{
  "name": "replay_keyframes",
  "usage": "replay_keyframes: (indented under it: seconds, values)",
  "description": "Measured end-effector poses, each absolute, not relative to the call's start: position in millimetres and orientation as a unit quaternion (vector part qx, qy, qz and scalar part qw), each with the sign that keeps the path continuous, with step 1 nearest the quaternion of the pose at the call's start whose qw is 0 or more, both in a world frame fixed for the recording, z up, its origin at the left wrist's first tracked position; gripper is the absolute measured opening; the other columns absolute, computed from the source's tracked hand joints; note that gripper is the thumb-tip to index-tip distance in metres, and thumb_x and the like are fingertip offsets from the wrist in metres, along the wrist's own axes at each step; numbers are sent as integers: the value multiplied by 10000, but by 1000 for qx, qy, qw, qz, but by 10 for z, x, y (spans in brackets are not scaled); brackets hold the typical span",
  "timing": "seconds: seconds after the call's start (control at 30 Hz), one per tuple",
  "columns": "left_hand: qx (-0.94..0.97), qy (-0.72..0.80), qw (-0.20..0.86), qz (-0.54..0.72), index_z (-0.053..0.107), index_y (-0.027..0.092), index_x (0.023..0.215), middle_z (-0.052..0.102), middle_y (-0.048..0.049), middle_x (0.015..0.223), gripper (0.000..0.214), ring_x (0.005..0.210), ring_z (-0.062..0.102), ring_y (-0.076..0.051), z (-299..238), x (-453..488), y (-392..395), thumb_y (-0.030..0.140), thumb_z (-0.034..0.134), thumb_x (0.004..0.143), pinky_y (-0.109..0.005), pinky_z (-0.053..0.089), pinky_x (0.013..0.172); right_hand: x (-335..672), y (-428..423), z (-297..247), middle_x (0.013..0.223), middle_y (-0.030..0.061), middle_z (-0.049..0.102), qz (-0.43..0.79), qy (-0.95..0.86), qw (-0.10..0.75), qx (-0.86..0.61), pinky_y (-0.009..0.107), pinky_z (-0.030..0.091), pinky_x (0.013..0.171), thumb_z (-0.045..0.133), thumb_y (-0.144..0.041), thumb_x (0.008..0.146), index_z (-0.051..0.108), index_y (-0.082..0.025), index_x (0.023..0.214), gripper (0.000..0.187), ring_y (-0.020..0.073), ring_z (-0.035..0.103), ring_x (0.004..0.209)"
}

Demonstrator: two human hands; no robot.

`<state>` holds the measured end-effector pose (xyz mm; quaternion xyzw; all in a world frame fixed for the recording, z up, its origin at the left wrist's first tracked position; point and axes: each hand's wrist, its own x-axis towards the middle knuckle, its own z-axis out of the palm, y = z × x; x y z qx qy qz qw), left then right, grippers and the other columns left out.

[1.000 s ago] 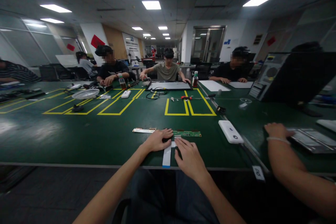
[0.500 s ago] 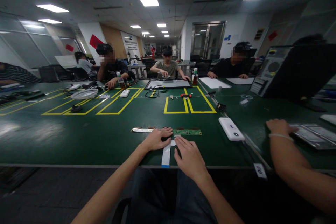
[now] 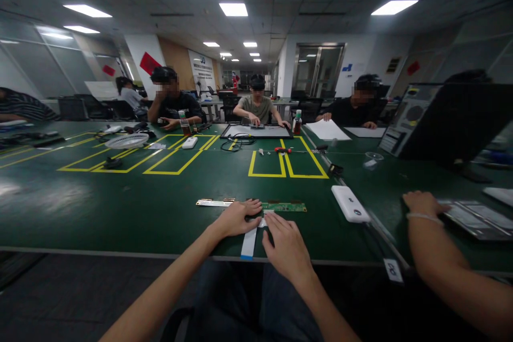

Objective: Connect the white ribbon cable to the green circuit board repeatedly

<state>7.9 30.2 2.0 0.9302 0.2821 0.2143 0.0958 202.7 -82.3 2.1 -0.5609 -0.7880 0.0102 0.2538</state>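
Observation:
A long, narrow green circuit board [image 3: 284, 207] lies across the table in front of me, its left part a pale strip. My left hand [image 3: 239, 218] rests flat over the middle of the board, fingers stretched out and thumb against a white flat ribbon cable [image 3: 249, 243]. That cable bends near the board and runs toward the table's front edge, ending in a blue tip. Fingers extended, my right hand [image 3: 287, 243] touches the cable where it meets the board, with the thumb held apart. Fingertips hide the joint between cable and board.
A white power bank [image 3: 350, 204] with a cord lies to the right. Beyond it, another person's arm [image 3: 435, 240] reaches over a metal-framed panel [image 3: 481, 219]. Yellow tape [image 3: 268, 175], a red-handled tool [image 3: 283, 150] and a white round basket [image 3: 127, 141] are farther back. Co-workers sit opposite.
The camera view has tilted slightly upward. My hands stay at the cable and board with little change. Across the table, a co-worker on the right has raised a white sheet's edge.

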Motion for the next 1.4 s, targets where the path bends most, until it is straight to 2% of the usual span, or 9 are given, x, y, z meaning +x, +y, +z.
replay_keyframes:
  seconds: [0.2,0.43,0.9,1.03,1.17,1.3,1.4]
  values:
    - [928,281,119,212,703,167,1344,625,-111,1430,441,1386,567,-247,39,66,306,376,596,970,-420,414,1222,2021,-820,38,1484,87,601,12,-783,249,-570,374,364,1136,459,-264,1013,575,-178,1453,462,202,485,1416]
    - [927,273,127,224,701,198,1350,628,-97,1430,442,1386,568,-249,34,58,312,413,605,976,-433,417,1219,1997,-824,34,1482,51,607,-12,-762,221,-608,467,352,1126,468,-307,1006,576,-229,1465,478,288,452,1413]
    - [930,278,116,210,695,188,1358,639,-108,1430,432,1385,570,-257,89,79,260,399,574,1002,-435,407,1226,2019,-795,16,1549,64,539,-17,-770,215,-601,485,344,1111,463,-332,1011,519,-225,1512,515,302,454,1387]
    - [927,284,113,217,678,214,1381,642,-97,1439,442,1381,581,-249,69,79,262,427,567,1010,-428,429,1208,2033,-793,-16,1617,92,445,-15,-760,225,-610,447,359,1116,462,-347,1004,445,-193,1560,578,282,444,1412]
    - [923,290,94,233,642,227,1425,638,-96,1453,472,1403,560,-257,65,74,267,460,544,1027,-451,426,1203,2032,-777,-64,1634,160,398,-21,-726,245,-642,434,341,1144,480,-368,979,307,-93,1615,714,288,412,1453]
    - [940,247,86,219,665,279,1401,520,-69,1567,423,1509,419,-288,130,61,231,445,519,1040,-517,354,1237,2024,-760,-86,1569,220,470,-32,-667,264,-696,496,327,1142,480,-358,959,330,-45,1594,724,340,438,1430]
    - [954,215,105,182,633,321,1437,405,-47,1637,447,1522,387,-324,172,54,188,471,531,1028,-537,335,1242,2027,-752,-99,1537,231,504,-41,-647,270,-712,526,280,1171,479,-364,951,389,-32,1561,700,360,418,1449]
